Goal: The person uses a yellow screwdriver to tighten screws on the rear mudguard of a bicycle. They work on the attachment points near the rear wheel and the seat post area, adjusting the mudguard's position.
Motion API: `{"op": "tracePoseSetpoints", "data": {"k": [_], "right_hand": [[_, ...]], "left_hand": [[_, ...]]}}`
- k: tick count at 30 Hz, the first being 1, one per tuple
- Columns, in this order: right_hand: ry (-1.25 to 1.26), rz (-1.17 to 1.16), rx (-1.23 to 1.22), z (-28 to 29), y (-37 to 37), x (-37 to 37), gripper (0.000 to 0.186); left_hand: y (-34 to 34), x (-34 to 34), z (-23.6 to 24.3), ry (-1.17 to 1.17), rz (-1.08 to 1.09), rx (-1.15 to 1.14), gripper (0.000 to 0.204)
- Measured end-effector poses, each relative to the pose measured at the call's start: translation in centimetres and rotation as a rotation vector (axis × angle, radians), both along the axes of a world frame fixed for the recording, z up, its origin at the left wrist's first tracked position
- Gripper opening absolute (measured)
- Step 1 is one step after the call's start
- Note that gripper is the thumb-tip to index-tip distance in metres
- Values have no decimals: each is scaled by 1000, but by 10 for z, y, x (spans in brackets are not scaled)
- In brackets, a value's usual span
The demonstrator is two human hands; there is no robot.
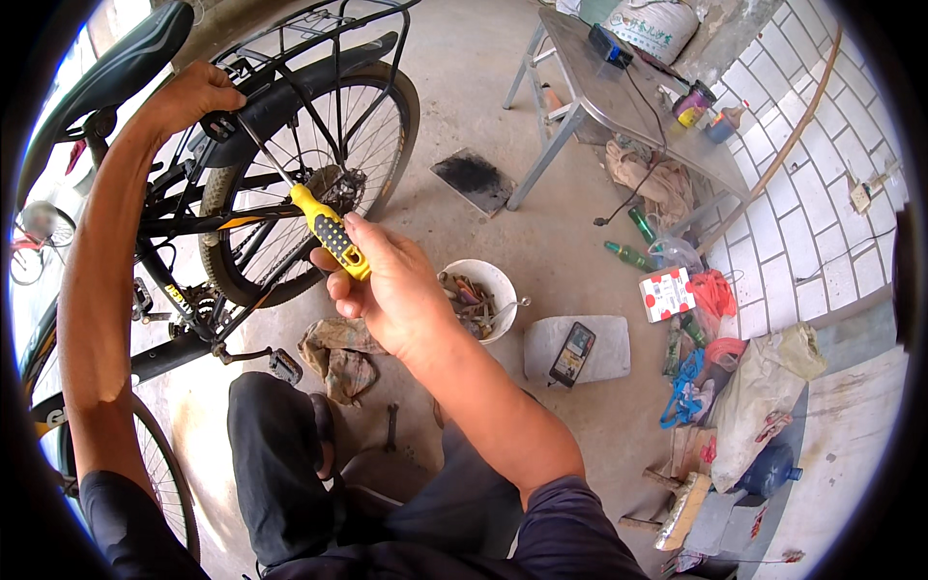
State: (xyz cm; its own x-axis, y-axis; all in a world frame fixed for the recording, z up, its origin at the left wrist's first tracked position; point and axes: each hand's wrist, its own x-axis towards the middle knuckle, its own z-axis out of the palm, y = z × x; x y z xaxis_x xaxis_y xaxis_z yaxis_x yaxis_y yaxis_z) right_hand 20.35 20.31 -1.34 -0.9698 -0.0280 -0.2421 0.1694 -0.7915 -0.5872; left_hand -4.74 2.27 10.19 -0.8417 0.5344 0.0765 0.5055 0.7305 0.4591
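My right hand [387, 287] is wrapped around the yellow and black handle of a screwdriver [327, 230]. Its metal shaft slants up and left to a small black fitting [219, 126] by the bicycle's rear mudguard [290, 92]. Just above that fitting, below the saddle [121, 60], my left hand [198, 97] is closed, thumb toward the mudguard. What its fingers grip is hidden. The black bicycle stands along my left, with its rear wheel [394, 155] and luggage rack [324, 21] beyond my hands.
A white bucket of tools [503, 290] stands right of my right hand. Near it, a phone [573, 354] lies on a pale block [609, 348]. A spanner [391, 425] and a rag [343, 372] lie on the floor. A metal table [619, 92] stands far right, with bottles and bags along the wall.
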Motion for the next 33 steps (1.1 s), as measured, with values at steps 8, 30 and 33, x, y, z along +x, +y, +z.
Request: {"op": "tracePoseSetpoints", "data": {"k": [8, 30, 33], "right_hand": [[203, -294, 736, 2, -26, 3, 37], [101, -131, 461, 7, -10, 1, 35], [66, -72, 251, 5, -7, 0, 36]], "left_hand": [[1, 1, -2, 18, 16, 1, 25], [2, 5, 2, 13, 24, -10, 24], [2, 6, 3, 22, 32, -28, 24]]}}
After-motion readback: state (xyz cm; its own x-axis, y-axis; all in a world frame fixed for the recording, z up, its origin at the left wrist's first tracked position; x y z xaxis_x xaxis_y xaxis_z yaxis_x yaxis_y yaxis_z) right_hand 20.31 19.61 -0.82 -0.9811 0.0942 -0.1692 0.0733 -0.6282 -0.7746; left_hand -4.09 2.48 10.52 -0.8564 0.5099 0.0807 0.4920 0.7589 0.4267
